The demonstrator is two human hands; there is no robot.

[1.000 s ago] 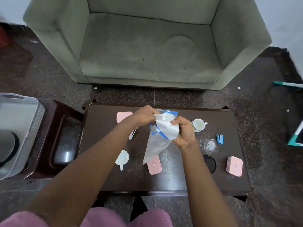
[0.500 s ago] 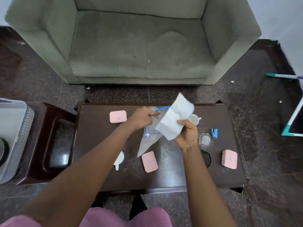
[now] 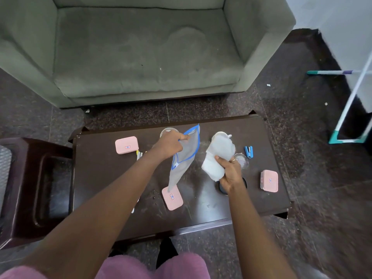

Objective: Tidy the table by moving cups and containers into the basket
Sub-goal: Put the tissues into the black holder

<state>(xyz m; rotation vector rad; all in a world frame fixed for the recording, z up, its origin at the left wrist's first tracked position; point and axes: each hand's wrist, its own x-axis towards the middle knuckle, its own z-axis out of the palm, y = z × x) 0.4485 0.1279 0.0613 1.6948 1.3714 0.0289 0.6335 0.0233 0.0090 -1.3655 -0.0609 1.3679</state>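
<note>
I look down on a dark wooden desk (image 3: 112, 178) with a green sofa (image 3: 141, 51) beyond it at twelve o'clock. My left hand (image 3: 171, 144) pinches the top edge of a clear zip pouch with blue trim (image 3: 185, 156), grip closed on it; the pouch hangs down, its lower tip over a pink lidded container (image 3: 172, 198) near the desk's centre. My right hand (image 3: 231, 174), at three o'clock from the pouch and apart from it, has its grip closed around a crumpled white cloth (image 3: 218, 156). Behind the cloth's top edge a white cup (image 3: 221, 134) partly shows. A second pink container (image 3: 126, 145) lies at ten o'clock on the desk, and a third (image 3: 269, 180) at three o'clock near the right edge. A small blue clip (image 3: 249, 151) sits at two o'clock. A black round object (image 3: 221, 189) is mostly hidden under my right wrist. At nine o'clock, at the frame edge, a sliver of the grey perforated basket (image 3: 4, 170) rests on a dark side stand (image 3: 34, 194).
</note>
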